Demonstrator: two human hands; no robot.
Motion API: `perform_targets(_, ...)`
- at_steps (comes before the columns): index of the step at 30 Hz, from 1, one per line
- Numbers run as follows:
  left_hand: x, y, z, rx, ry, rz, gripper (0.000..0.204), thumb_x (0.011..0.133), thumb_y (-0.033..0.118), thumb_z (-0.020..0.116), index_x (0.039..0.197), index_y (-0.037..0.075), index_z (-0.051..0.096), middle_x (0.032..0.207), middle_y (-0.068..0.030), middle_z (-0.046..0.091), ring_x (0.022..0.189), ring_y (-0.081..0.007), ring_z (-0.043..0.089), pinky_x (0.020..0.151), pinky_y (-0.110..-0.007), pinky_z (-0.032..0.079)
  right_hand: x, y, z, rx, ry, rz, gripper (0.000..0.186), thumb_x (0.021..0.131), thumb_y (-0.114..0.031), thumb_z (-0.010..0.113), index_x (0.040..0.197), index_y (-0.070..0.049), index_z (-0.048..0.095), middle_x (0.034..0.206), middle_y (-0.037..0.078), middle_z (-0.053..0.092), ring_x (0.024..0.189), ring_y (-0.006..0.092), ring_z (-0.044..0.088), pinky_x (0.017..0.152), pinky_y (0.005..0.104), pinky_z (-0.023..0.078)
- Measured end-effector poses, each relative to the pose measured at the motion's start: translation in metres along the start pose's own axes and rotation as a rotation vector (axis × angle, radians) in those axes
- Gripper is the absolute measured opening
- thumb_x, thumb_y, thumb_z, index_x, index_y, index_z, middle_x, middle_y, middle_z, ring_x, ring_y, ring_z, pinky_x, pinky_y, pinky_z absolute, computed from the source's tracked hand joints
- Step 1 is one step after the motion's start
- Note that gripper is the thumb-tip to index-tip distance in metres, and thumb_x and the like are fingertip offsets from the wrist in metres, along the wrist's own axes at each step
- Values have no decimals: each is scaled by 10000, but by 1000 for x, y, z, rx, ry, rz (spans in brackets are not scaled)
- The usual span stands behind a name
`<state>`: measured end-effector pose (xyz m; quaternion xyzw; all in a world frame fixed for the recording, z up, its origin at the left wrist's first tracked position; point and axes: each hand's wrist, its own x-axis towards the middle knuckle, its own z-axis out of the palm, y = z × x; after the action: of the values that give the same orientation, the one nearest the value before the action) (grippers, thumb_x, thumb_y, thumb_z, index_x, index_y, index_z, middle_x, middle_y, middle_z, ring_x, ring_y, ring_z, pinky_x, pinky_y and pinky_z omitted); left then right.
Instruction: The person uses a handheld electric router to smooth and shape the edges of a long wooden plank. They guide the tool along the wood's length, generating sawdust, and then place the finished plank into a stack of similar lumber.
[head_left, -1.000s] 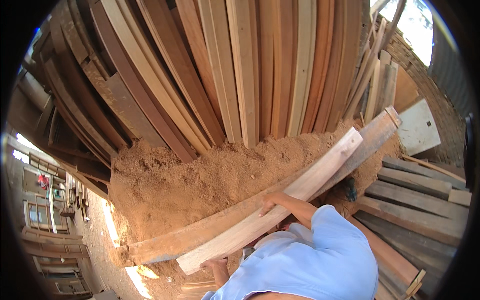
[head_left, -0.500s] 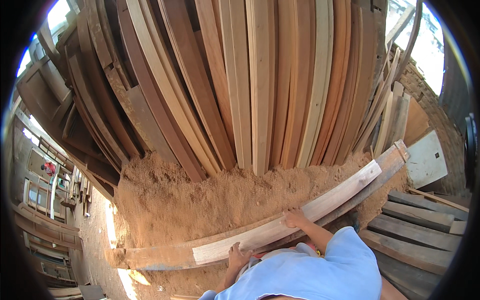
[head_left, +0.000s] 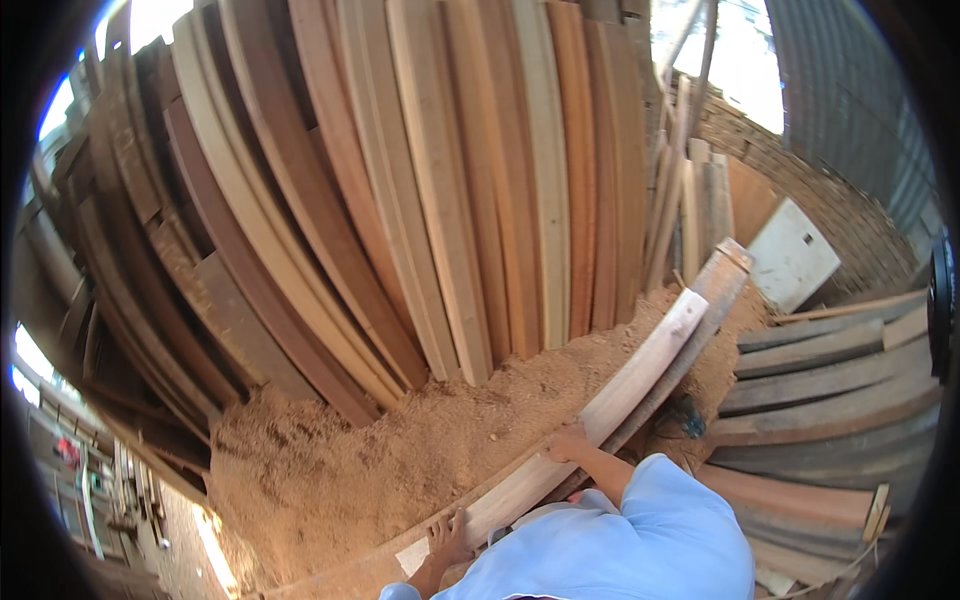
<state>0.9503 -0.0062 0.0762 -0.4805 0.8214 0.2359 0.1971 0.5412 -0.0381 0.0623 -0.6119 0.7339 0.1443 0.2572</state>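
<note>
A pale wooden plank (head_left: pixel 640 372) lies on top of a longer, dusty beam (head_left: pixel 712 312) that runs from lower left to upper right before me. My right hand (head_left: pixel 568 443) is across the plank near its middle, fingers closed over it. Nearer the plank's lower left end, my left hand (head_left: pixel 450 537) grips it with bent fingers over the edge. The undersides of both hands are hidden, and my light blue sleeve and body cover part of the near side.
Tall boards (head_left: pixel 430 200) lean in a row behind a heap of sawdust (head_left: pixel 350 480). Several dark planks (head_left: pixel 830 400) lie stacked on the right. A whitish panel (head_left: pixel 795 255) rests by a brick wall (head_left: pixel 860 225). Far left, a person in red (head_left: pixel 68 452) is visible.
My view has turned to the right, so the boards and plank appear shifted left and tilted. Both hands remain on the plank; the right-hand stack shows more fully.
</note>
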Motion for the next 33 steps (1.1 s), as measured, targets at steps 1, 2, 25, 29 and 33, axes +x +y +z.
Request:
perform_targets(1,3,0,2,-79,-23,-2,1244,651,496,875,1622,187,162,1493,-325,341,1401,-519,310,1143,-663,199,-3,1,1,7,13,14,675,888,-650,561,1264,-111,713,1387,126,632,1356,352,500,1104,580,343)
perform_targets(2,5,0,6,-61,-25,11,1253,645,497,878,1622,182,161,1467,-318,362,1373,-515,332,1129,-655,215,-3,2,4,12,24,25,677,888,-652,562,1274,-116,709,1399,123,624,1360,350,497,1106,580,337)
perform_targets(25,94,59,25,9,-21,213,975,865,444,692,1624,177,142,1449,-370,383,1330,-558,372,1111,-661,231,-32,65,-26,89,84,215,659,889,-574,622,1360,-113,629,1500,151,499,1385,399,441,1110,570,360)
perform_targets(29,113,128,-22,69,-165,226,1261,711,509,848,1628,173,50,1518,-362,332,1412,-553,315,1153,-652,223,-73,94,1,274,329,324,602,912,-520,627,1370,-129,611,1495,158,493,1378,409,435,1126,536,363)
perform_targets(33,135,166,-21,96,-152,213,1340,662,524,879,1621,156,18,1539,-365,304,1421,-560,297,1165,-639,226,-140,89,38,520,510,450,575,914,-489,624,1352,-116,615,1462,187,515,1317,421,486,1101,513,407)
